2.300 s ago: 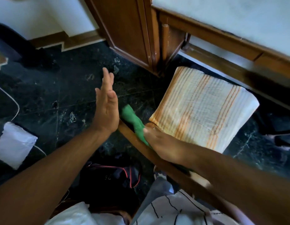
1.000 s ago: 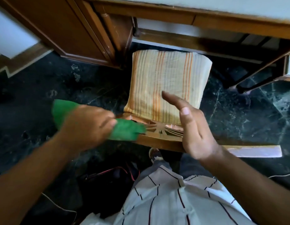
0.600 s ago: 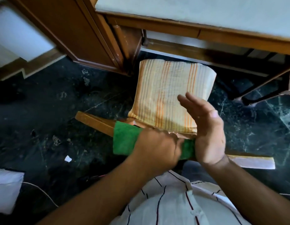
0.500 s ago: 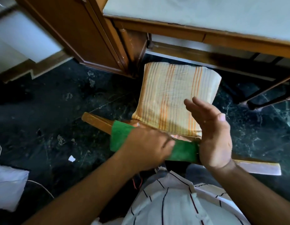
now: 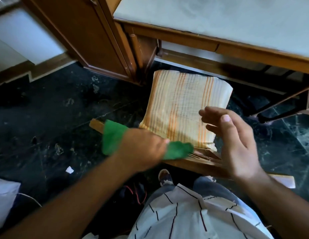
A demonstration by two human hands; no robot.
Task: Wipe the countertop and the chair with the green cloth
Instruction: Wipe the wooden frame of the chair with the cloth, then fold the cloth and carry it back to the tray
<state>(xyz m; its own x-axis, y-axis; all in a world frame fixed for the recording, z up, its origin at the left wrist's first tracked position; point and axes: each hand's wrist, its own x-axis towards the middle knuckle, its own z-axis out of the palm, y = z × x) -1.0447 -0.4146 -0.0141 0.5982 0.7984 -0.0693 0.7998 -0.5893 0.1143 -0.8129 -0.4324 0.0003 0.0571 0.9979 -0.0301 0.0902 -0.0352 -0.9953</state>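
The wooden chair [image 5: 193, 163] stands in front of me, its top rail running from lower right to upper left, with an orange-striped cushion [image 5: 183, 107] on the seat. My left hand [image 5: 143, 149] presses the green cloth [image 5: 114, 137] onto the left part of the rail; cloth sticks out on both sides of the hand. My right hand [image 5: 233, 140] hovers flat and open over the rail's right part, fingers apart, holding nothing. The pale countertop [image 5: 219, 19] with a wooden edge fills the upper right.
A wooden cabinet [image 5: 91, 35] stands at upper left beside the counter. The floor [image 5: 46, 118] is dark marble with a paper scrap [image 5: 70, 169]. A white bag [image 5: 5, 200] and a cable lie at lower left. A dark bag with red cords [image 5: 133, 192] sits by my feet.
My left hand has slid the green cloth leftward along the chair rail. My right hand has lifted off the rail and opened. The view has shifted slightly.
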